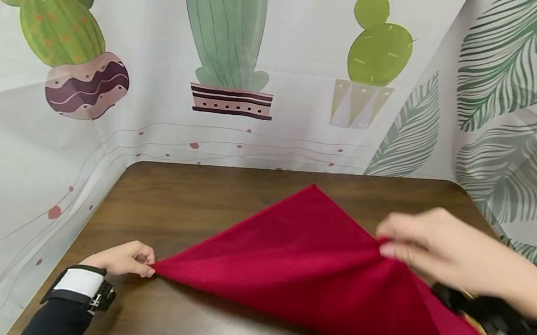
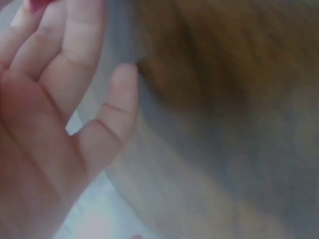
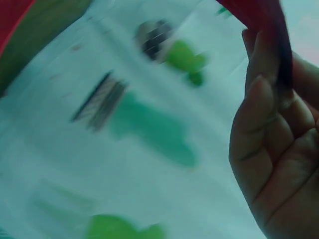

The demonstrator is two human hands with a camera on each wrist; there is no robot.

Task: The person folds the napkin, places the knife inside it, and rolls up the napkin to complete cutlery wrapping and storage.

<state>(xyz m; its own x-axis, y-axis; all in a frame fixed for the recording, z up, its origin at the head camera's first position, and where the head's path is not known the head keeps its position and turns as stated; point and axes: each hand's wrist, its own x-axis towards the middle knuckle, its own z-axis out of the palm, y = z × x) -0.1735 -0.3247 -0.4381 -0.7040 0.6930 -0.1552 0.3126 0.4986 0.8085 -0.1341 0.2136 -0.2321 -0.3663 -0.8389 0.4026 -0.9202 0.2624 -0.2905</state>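
Note:
A red cloth (image 1: 287,269) with a hemmed edge is spread across the wooden table, one corner pointing to the back. At the cloth's left corner my left hand (image 1: 126,257) pinches the tip between thumb and finger, low over the table. My right hand (image 1: 426,246) pinches another part of the cloth and holds it raised, so the fabric drapes in folds beneath. A further corner lies at the front right, under the right forearm. In the right wrist view, the cloth (image 3: 259,15) runs up from between the fingers. Only a bit of red shows at the left fingertips in the left wrist view.
The brown wooden table (image 1: 185,197) has rounded back corners. Behind and beside it hangs a white curtain (image 1: 297,137) printed with cacti and leaves. A black band with a white patch (image 1: 78,281) sits on the left wrist.

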